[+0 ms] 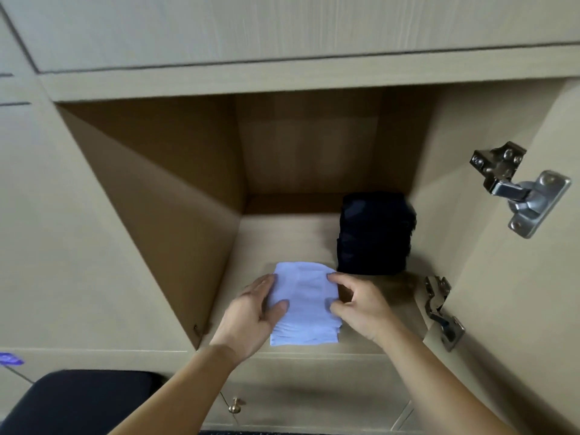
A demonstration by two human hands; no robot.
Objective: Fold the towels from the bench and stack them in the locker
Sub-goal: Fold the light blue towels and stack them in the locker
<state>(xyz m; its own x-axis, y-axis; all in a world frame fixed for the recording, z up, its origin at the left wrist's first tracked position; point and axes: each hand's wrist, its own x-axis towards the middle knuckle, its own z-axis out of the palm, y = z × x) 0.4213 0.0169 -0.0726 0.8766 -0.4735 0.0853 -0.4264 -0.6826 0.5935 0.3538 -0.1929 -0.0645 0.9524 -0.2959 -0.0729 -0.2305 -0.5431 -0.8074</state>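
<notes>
left hand (pixel 255 312) lies against the left edge of the white towels (pixel 303 306), fingers straight, thumb resting on top. right hand (pixel 357 306) meets the right edge with bent fingers, tips and thumb touching the cloth; whether it pinches, i cannot tell. the white towels sit folded on the locker (pixel 282 237) floor near the front lip. at their 1 o'clock, just beside, a taller dark stack (pixel 375 233) stands by the right wall, too dark to count layers. at 3 o'clock, two hinges (pixel 518 189) on the open door (pixel 502 277). at 7 o'clock a dark pad (pixel 78 400), cut off by the frame.
</notes>
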